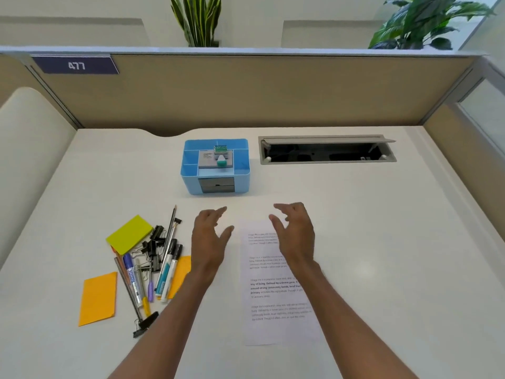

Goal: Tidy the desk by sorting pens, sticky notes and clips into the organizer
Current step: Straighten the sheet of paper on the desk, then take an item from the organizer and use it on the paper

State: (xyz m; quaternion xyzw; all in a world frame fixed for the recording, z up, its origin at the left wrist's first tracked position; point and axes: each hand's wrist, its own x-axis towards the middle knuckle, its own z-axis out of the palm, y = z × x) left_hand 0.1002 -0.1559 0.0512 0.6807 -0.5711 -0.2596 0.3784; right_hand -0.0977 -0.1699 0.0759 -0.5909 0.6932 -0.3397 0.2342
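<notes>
Though hemmed at the back by a beige partition [273, 91], plenty of white counter [382, 242] on show. Sunk into it at back right, a grey cable hatch [326, 150] with its lid propped up. Lying lengthwise near the middle, a printed sheet [276, 296], partly covered by the right forearm.

Standing at back centre, just left of the hatch, a blue organizer [191, 184]: open compartments on top, grey drawers in its front. Resting across its top, a grey box [209, 158] and two small green-and-white items [222, 161], possibly stamps or erasers, too small to tell.

Hovering in front of the organizer, left hand [209, 239] and right hand [296, 233], palms turned toward each other, fingers spread and loosely curved, holding nothing.

Off to the left of the left hand, all out on the counter and none in the organizer: a yellow-green sticky pad [129, 233], an orange sticky note [98, 298] nearer the front edge, another orange note [181, 272] half under the pens. Heaped between them, pens and markers [161, 269] lying mostly lengthwise, tangled with black binder clips [154, 242]. Apart at the near end of the heap, one more black clip [144, 324].
</notes>
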